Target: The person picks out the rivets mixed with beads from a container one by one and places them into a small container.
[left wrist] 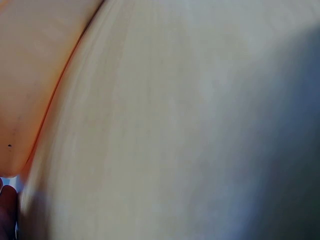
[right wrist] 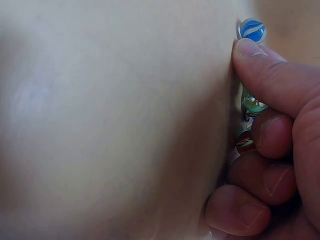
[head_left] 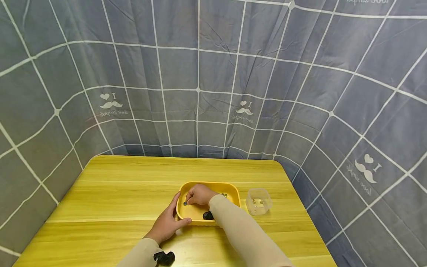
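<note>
A yellow plastic tray [head_left: 207,183] stands on the wooden table. My left hand [head_left: 165,224] holds its near left corner, fingers along the left wall and thumb at the front. Inside the tray, my right hand [head_left: 199,194] reaches to the left part, its thumb and forefinger at a blue marble [right wrist: 253,30]. Its other fingers are curled. Beside them in the right wrist view show a green marble [right wrist: 254,104] and a dark red one [right wrist: 245,142]; whether these are held or lying cannot be told. More marbles [head_left: 224,195] lie toward the tray's right, partly behind the sleeve.
A clear plastic box [head_left: 258,201] with a few small marbles in it stands right of the tray. The wooden table [head_left: 133,193] extends around both. A grey checked curtain [head_left: 180,104] hangs behind and at the sides. The left wrist view shows mostly blurred surface.
</note>
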The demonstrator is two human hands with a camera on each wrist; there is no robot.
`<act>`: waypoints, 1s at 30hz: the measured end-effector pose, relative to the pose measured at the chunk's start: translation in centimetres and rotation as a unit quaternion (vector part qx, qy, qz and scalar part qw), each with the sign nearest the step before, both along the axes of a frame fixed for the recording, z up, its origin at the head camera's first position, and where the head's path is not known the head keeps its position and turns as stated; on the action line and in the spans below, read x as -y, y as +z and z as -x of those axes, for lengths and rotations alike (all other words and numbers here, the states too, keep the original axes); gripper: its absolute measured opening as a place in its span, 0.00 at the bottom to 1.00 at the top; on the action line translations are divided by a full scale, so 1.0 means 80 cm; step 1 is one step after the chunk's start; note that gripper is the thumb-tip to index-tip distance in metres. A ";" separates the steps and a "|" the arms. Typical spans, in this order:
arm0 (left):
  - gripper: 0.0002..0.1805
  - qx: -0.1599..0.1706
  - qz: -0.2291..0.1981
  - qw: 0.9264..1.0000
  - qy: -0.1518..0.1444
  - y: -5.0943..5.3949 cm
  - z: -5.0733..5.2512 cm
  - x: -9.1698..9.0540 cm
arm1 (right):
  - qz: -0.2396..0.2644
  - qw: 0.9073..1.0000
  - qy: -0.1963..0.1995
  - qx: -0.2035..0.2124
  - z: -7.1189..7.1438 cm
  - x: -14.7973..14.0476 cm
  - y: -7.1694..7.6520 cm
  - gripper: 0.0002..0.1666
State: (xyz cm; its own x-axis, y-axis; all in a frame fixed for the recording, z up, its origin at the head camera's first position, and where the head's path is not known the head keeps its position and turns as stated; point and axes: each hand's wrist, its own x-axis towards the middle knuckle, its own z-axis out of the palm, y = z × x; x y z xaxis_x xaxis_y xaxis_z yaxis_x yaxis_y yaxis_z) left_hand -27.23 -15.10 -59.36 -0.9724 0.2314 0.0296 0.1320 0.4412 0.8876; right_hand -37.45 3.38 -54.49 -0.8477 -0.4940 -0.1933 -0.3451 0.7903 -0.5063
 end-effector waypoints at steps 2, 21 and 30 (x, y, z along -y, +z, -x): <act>0.62 0.000 0.001 1.000 0.000 0.001 0.000 0.000 | 0.000 1.000 -0.001 0.000 0.000 0.000 0.000 0.04; 0.61 0.002 0.000 1.000 -0.003 0.003 -0.003 0.004 | -0.003 1.000 -0.005 -0.004 0.003 0.001 -0.009 0.04; 0.61 0.008 -0.005 1.000 -0.003 0.005 -0.003 0.004 | -0.006 1.000 -0.001 -0.010 0.003 0.003 -0.007 0.04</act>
